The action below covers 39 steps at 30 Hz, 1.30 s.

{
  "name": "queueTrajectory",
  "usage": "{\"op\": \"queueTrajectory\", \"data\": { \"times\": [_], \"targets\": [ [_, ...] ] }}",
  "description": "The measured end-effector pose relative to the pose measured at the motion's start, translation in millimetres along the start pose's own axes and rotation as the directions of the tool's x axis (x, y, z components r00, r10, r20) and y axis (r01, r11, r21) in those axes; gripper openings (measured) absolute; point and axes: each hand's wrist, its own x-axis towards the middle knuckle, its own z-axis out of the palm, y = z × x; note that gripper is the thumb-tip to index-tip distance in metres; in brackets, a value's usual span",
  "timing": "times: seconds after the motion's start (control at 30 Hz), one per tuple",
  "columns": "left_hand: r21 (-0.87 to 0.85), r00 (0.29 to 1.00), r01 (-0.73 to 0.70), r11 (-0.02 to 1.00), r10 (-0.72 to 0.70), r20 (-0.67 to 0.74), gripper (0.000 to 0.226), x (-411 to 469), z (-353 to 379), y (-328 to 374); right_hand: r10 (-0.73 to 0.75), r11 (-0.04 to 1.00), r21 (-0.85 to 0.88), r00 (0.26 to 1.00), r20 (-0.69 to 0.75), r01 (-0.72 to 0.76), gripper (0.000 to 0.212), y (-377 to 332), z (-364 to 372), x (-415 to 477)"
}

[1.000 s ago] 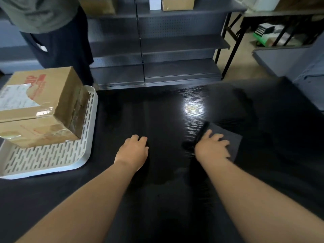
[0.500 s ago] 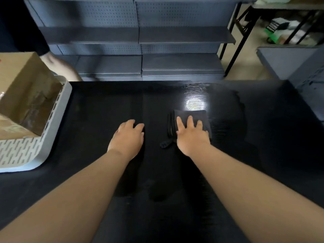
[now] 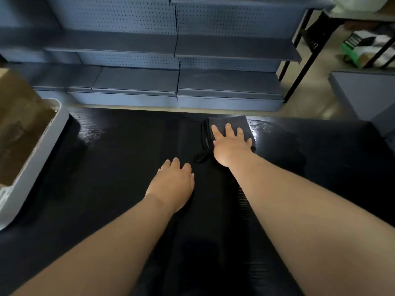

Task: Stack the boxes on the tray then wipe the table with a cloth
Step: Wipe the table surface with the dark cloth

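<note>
A folded dark grey cloth [image 3: 226, 124] lies near the far edge of the black table [image 3: 119, 159]. My right hand [image 3: 229, 145] presses flat on the cloth, fingers spread. My left hand [image 3: 174, 184] rests palm down on the bare table, nearer to me and to the left of the cloth, holding nothing. At the far left a cardboard box [image 3: 19, 124] sits in the white slotted tray [image 3: 36, 154]; both are cut off by the frame edge.
Beyond the table's far edge stands blue-grey metal shelving [image 3: 175, 60]. A black folding-table leg [image 3: 299, 67] and a grey surface [image 3: 363, 90] are at the right. A wet sheen [image 3: 267, 127] shows on the table beside the cloth.
My right hand has pushed the cloth away from me toward the far table edge. My left hand stays on the table. The view has shifted right, so the box and tray sit further left.
</note>
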Motion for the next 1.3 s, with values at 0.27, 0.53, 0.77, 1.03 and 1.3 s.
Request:
{"op": "queueTrajectory", "data": {
  "times": [0.27,0.53,0.77,1.03,1.3],
  "targets": [
    [-0.024,0.992,0.009,1.0,-0.006,0.126,0.055,1,-4,3,0.014,1.0,0.013,0.999,-0.038,-0.014,0.055,7,-15,32],
    [0.022,0.986,-0.003,1.0,-0.001,0.167,0.058,-2,-1,3,0.122,0.991,0.064,0.991,-0.058,-0.119,0.051,60,-23,23],
    [0.0,0.986,-0.005,1.0,0.005,0.164,0.057,-2,-4,1,0.312,0.944,0.136,0.949,-0.055,-0.302,0.051,90,-4,-22],
    [-0.11,0.98,-0.039,0.993,0.06,0.192,0.049,-11,-16,-15,0.305,0.944,0.145,0.951,-0.047,-0.296,0.051,80,32,-97],
    [-0.313,0.999,-0.044,0.949,0.042,-0.013,0.048,-58,19,-30,0.239,0.967,0.1,0.971,-0.028,-0.235,0.056,14,81,-178]
  ]
}}
